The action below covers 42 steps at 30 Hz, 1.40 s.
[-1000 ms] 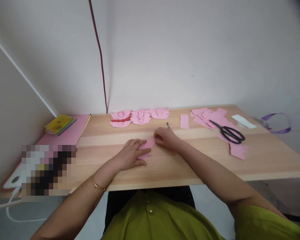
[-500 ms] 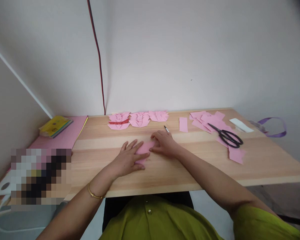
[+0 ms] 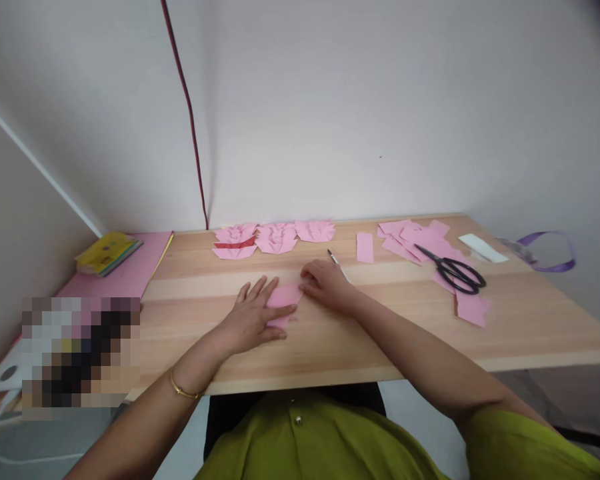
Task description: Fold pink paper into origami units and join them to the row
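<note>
A small piece of pink paper (image 3: 286, 297) lies on the wooden table in front of me. My left hand (image 3: 254, 317) rests flat across its left side, fingers spread. At the paper's right edge, my right hand (image 3: 325, 283) is closed, with thumb and fingertips together at the corner; the fingertips are partly hidden. Just beyond the right hand lies a pen (image 3: 336, 261), partly covered by it.
Folded pink paper pieces (image 3: 276, 240) line the wall, one with a red strip. A pink rectangle (image 3: 365, 247), pink paper scraps (image 3: 405, 235), black scissors (image 3: 460, 273) and a white strip (image 3: 483, 247) lie to the right. Yellow packets (image 3: 105, 252) sit on pink sheets at left.
My right thumb has slid slightly away from me along the paper's right edge, and the fingers are more curled. The left hand stays flat on the paper. The view has shifted a little.
</note>
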{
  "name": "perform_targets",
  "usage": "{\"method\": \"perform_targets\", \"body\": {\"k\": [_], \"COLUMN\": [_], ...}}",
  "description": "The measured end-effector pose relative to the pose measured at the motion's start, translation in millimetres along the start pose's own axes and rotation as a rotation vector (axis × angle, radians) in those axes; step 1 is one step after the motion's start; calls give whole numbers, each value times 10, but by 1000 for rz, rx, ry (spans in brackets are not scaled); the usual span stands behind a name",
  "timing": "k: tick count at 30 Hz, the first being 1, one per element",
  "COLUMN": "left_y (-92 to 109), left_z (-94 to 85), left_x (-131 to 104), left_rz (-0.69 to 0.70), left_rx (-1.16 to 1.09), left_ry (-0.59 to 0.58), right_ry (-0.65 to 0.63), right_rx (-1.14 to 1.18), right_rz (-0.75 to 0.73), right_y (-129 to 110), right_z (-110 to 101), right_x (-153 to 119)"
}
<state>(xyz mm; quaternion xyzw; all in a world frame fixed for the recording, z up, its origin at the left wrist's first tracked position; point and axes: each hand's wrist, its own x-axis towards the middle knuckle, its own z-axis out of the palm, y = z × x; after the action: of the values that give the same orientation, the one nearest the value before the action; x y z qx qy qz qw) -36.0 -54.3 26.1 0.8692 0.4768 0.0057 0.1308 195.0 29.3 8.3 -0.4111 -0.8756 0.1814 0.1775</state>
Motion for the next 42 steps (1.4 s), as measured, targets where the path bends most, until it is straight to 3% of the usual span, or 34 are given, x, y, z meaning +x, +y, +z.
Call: {"method": "perform_targets", "body": {"k": [8, 15, 21, 24, 27, 36, 42], "left_y": [75, 190, 305, 399, 473, 468, 553], "left_z": [113, 229, 186, 182, 177, 62, 37], "left_x": [-115, -202, -160, -95, -70, -306, -331], "left_rz": [40, -91, -240, -283, -314, -250, -151], "left_rx": [110, 164, 236, 249, 239, 114, -26], "left_ry": [88, 146, 163, 199, 228, 233, 243], "right_ry": [-4, 69, 156, 100, 28, -30, -90], "right_rx": [0, 36, 82, 111, 74, 0, 3], "right_rz": [44, 18, -239, -370, -384, -343, -410], "right_y": [-27, 56, -26, -123, -184, -165, -123], "right_z": [4, 53, 68, 94, 114, 44, 45], "right_x": [19, 42, -17, -53, -75, -103, -111]}}
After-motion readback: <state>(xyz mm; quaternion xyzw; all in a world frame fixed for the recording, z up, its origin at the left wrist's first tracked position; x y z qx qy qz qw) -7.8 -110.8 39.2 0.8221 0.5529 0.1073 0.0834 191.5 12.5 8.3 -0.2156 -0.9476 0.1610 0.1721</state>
